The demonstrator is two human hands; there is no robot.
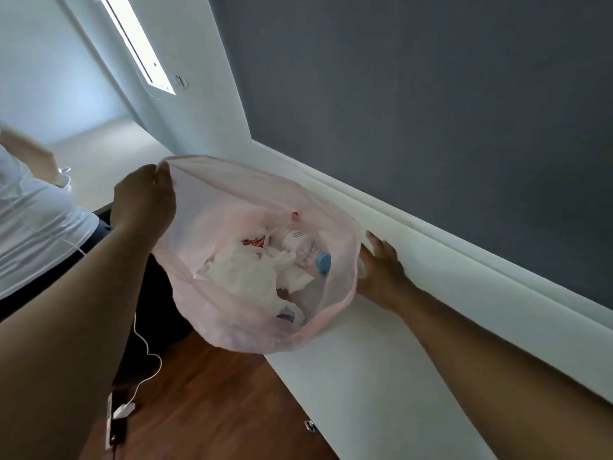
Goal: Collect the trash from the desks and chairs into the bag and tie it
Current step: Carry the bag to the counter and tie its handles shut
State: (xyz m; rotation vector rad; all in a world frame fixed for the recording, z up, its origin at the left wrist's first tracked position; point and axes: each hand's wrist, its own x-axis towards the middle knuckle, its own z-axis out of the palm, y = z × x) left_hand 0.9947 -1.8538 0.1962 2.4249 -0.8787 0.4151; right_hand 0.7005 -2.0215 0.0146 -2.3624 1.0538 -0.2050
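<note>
pink translucent bag [335, 234] hangs open over the white desk [381, 343] edge, above the wood floor [205, 403]. inside: crumpled white tissue [245, 273], clear bottle [300, 247] with blue cap [323, 263], orange wrapper scrap [253, 242]. left hand [144, 199] pinches the bag rim at top left, holding it up. right hand [381, 263] rests on the desk just beside the bag's right rim, fingers spread, grasping nothing visible. another person in a white shirt [30, 220] at left.
</note>
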